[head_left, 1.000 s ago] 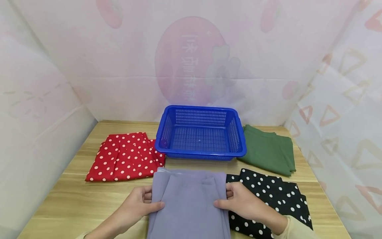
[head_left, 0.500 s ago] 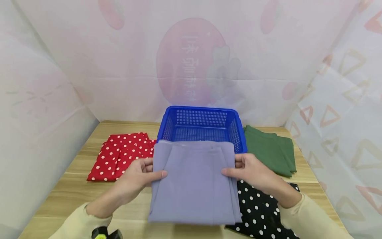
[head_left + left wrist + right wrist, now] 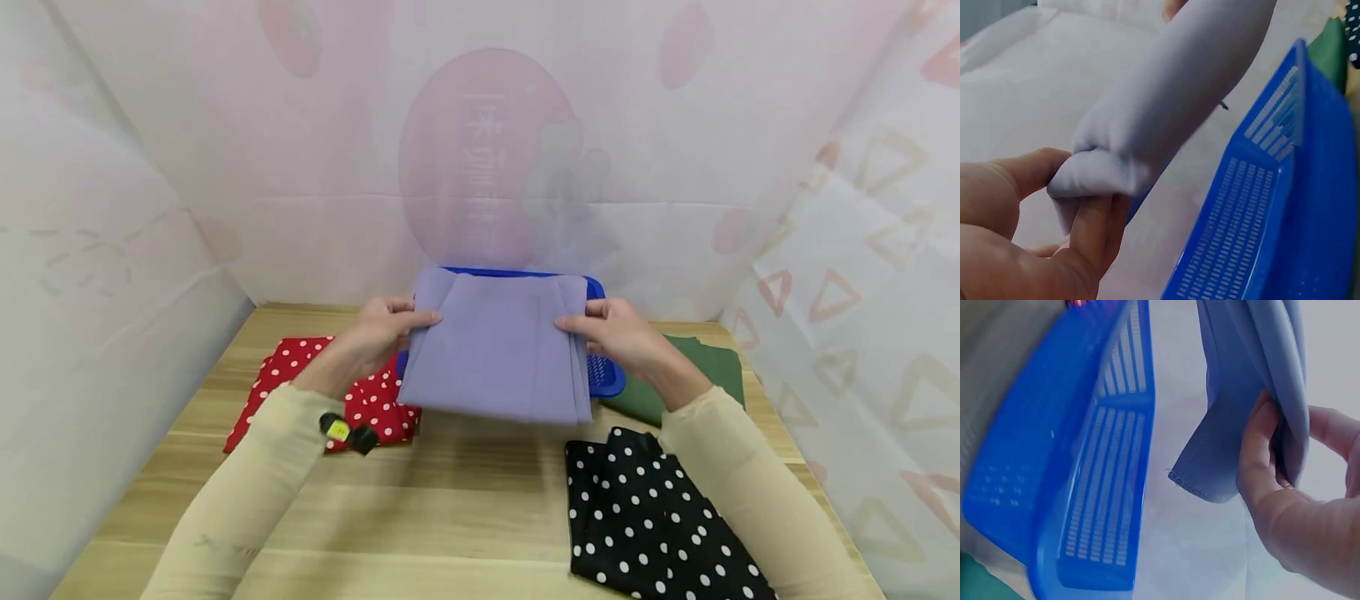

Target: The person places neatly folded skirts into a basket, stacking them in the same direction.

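A folded lavender cloth (image 3: 498, 350) hangs in the air between both hands, in front of and over the blue plastic basket (image 3: 607, 379), hiding most of it in the head view. At its left edge my left hand (image 3: 378, 333) pinches the layers, thumb on top and fingers beneath. My right hand (image 3: 622, 333) grips the opposite edge the same way. In the left wrist view the fold of the cloth (image 3: 1160, 94) lies between thumb and fingers, with the basket (image 3: 1235, 219) apart from it. The right wrist view shows a loose corner of the cloth (image 3: 1210, 469) drooping.
A red polka-dot cloth (image 3: 378, 408) lies folded left of the basket, partly under the left arm. Behind the right forearm is a green folded cloth (image 3: 712, 367). A black polka-dot cloth (image 3: 645, 517) lies at front right on the wooden table (image 3: 420, 517). Fabric walls stand around.
Both hands have lifted the lavender cloth off the table front and carried it forward, up to the basket. The other cloths and the basket have stayed put.
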Demonstrator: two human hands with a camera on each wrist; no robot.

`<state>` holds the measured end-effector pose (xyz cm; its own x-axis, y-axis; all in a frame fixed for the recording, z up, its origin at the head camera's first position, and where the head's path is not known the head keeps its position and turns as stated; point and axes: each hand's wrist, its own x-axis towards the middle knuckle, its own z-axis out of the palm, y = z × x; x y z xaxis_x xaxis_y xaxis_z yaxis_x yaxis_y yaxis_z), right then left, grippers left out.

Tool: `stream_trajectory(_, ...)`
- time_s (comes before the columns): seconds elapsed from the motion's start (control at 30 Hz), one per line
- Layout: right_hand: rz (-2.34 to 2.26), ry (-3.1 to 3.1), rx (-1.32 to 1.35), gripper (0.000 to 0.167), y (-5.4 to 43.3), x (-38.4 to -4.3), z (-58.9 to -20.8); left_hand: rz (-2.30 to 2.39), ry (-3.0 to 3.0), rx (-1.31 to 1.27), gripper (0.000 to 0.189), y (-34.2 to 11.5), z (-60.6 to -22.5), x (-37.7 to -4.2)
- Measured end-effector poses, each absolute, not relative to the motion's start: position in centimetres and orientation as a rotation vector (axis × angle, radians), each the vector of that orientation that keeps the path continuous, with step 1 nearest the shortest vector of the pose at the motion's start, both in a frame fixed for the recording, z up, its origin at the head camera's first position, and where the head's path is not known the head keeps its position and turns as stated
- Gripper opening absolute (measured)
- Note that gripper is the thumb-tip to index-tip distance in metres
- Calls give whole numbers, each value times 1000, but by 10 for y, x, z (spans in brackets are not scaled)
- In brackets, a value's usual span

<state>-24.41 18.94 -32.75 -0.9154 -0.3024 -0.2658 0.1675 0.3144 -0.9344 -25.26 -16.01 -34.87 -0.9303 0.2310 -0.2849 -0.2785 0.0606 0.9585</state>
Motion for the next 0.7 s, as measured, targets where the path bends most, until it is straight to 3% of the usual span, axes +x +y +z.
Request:
stream_trajectory(0.17, -1647, 2244, -30, 42, 187, -274, -332, 1927, 2031, -159, 26, -149, -351, -289)
stream_trajectory(0.43, -1592, 2295, 17, 41, 192, -302, -350, 1914, 2147, -207, 20, -133, -371, -319)
stream_trajectory(0.6, -1525, 2394, 62, 28, 194, -313, -370, 1886, 2257, -181, 42, -121, -393, -327)
stream_trajectory(0.7, -1506, 2411, 86, 41, 192, -316, -384, 1792, 2351, -191, 48, -116, -406, -328)
